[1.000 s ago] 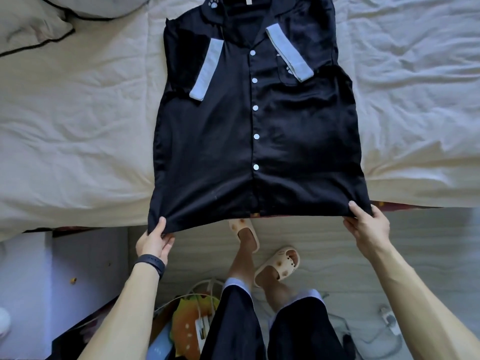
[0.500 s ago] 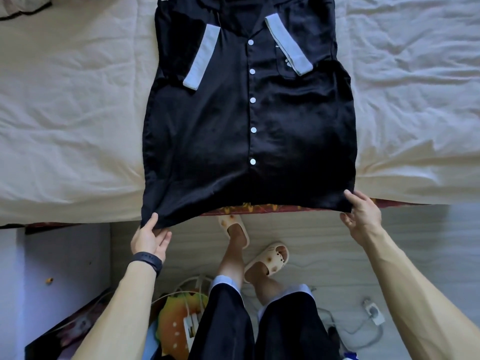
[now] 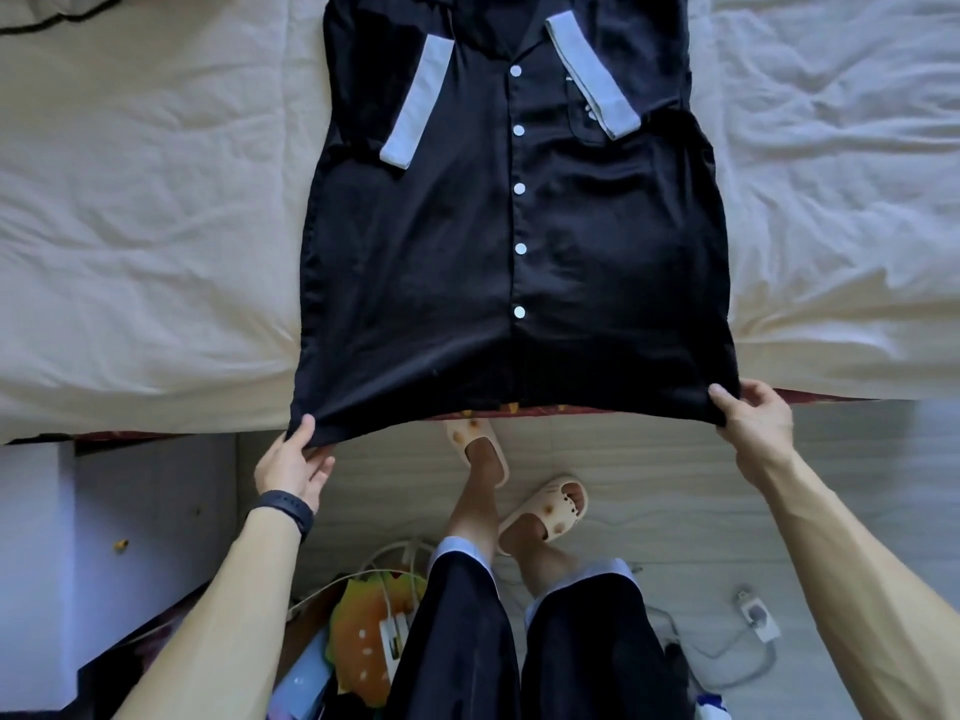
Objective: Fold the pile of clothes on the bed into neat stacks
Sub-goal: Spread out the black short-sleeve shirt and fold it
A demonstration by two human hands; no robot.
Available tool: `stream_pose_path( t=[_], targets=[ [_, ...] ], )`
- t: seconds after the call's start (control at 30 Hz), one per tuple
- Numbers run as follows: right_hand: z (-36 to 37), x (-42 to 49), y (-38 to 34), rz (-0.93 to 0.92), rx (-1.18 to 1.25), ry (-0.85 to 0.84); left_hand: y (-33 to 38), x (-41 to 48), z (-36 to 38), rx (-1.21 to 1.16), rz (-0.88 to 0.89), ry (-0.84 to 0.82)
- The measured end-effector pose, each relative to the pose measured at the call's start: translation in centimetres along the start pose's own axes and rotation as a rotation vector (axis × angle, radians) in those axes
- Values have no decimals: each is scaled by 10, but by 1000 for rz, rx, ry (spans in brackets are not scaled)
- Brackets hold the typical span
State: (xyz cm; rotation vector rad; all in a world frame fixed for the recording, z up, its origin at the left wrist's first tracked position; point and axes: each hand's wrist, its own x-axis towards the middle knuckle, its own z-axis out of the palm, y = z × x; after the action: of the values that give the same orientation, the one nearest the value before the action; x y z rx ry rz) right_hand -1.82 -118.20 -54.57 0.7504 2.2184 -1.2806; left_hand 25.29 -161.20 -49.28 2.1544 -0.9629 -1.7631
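Note:
A black button-up shirt (image 3: pixel 431 262) with white buttons and pale blue sleeve cuffs lies face up on the bed, both sleeves folded in over its front. Its hem hangs just past the bed's near edge. My left hand (image 3: pixel 291 462), with a black wristband, pinches the hem's left corner. My right hand (image 3: pixel 753 418) pinches the hem's right corner. The hem is stretched between the two hands. The collar is cut off by the top of the frame.
The cream bedsheet (image 3: pixel 145 226) spreads wide on both sides of the shirt. Below the bed's edge are my legs in slippers (image 3: pixel 545 511), a burger-shaped toy (image 3: pixel 358 631), cables and a plug (image 3: pixel 758 618) on the floor, and a white cabinet (image 3: pixel 31 537) at left.
The view has tilted down a little, so the shirt sits higher in frame. Both hands keep hold of the hem corners and have pulled the hem slightly toward me.

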Motion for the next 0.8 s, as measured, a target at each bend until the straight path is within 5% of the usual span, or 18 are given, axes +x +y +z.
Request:
stream_pose_path(
  t=[0.1, 0.5, 0.8],
  targets=[
    [-11, -12, -2, 39, 49, -106, -2, -9, -5, 19, -2, -22],
    [-60, -80, -44, 75, 303, -106, 22, -86, -17, -28, 65, 40],
    [-101, -143, -73, 121, 434, 71, 37, -139, -54, -12, 48, 42]
  ],
)
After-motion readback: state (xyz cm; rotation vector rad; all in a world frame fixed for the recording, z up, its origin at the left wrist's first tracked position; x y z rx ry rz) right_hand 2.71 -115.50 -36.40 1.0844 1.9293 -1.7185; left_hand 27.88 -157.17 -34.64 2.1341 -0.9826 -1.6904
